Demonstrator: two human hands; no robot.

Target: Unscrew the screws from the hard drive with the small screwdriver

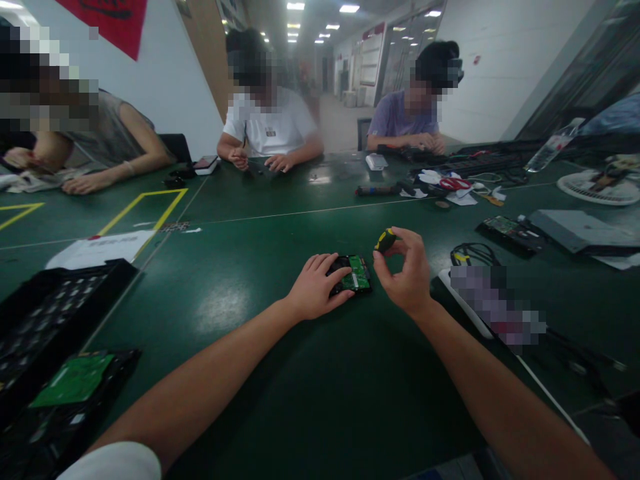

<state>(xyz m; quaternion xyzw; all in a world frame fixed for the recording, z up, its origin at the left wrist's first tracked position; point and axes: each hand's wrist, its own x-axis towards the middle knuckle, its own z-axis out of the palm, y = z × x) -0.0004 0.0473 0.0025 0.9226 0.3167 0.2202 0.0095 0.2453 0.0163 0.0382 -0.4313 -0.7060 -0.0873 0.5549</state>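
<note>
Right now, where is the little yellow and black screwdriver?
In the head view, the screwdriver is pinched in the right hand, just above and right of the hard drive under the left hand.

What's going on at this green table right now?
The person wearing the camera presses the left hand on a hard drive lying circuit-board side up on the green table. The right hand pinches a small yellow-and-black screwdriver just above it. Three other people sit across the table, busy with small parts. Scissors lie off to the right.
</note>
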